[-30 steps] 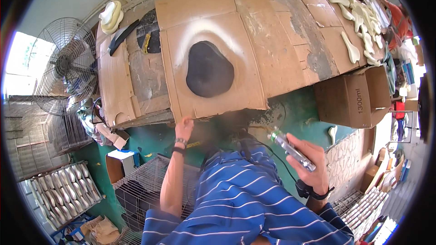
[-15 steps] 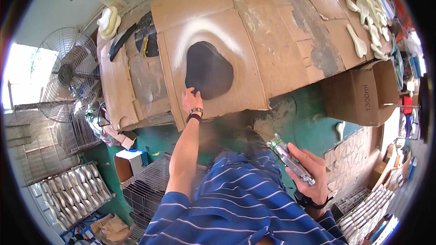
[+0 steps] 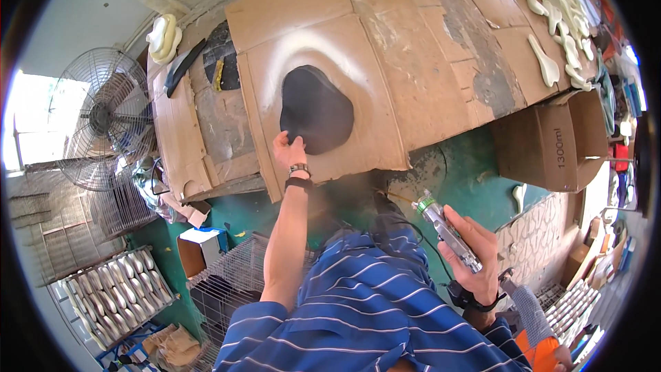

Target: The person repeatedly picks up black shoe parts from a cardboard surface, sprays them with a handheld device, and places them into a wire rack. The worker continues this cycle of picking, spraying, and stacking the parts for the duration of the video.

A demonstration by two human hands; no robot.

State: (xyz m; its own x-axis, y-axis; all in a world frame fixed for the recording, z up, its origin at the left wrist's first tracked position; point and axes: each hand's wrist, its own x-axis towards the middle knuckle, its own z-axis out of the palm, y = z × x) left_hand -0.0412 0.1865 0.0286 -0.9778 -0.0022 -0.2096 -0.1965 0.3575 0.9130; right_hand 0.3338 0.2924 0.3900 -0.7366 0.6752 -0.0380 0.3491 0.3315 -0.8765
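Note:
A black, rounded, triangular sheet [image 3: 318, 107] lies flat on a piece of cardboard [image 3: 375, 134] on the table. My left hand [image 3: 289, 151] pinches the sheet at its lower left edge, thumb and forefinger together there. Low on the right, away from the table, my right hand [image 3: 478, 262] is wrapped round a silver spray gun [image 3: 447, 231] with a green ring near its nozzle. A pale band of overspray arches on the cardboard beyond the sheet.
Cream saddle-shaped parts [image 3: 554, 10] are heaped at the table's far right. An open carton [image 3: 533, 141] stands below them. At left are a large fan [image 3: 103, 114] and a rack of pale parts [image 3: 113, 293]. Another person's grey sleeve [image 3: 533, 310] shows at lower right.
My right hand and the spray gun have shifted slightly to the right. My left hand stays at the sheet's edge. Another person's sleeve and something orange have come into view at lower right.

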